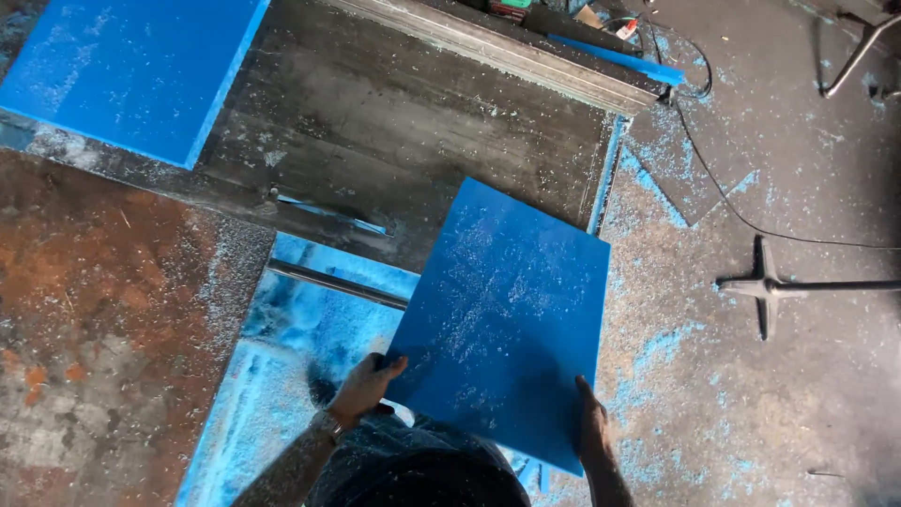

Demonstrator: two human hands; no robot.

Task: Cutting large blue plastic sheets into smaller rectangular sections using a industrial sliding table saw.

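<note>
I hold a blue rectangular plastic sheet, dusted with pale shavings, by its two near corners. My left hand grips the near left corner, with a watch on that wrist. My right hand clasps the near right edge. The sheet's far end rests tilted over the edge of a dark metal worktable.
A second blue sheet lies on the table's far left. A rusty metal plate is at the left. Blue shavings cover the floor. A black cable, a blue strip and a dark cross-shaped stand base lie at the right.
</note>
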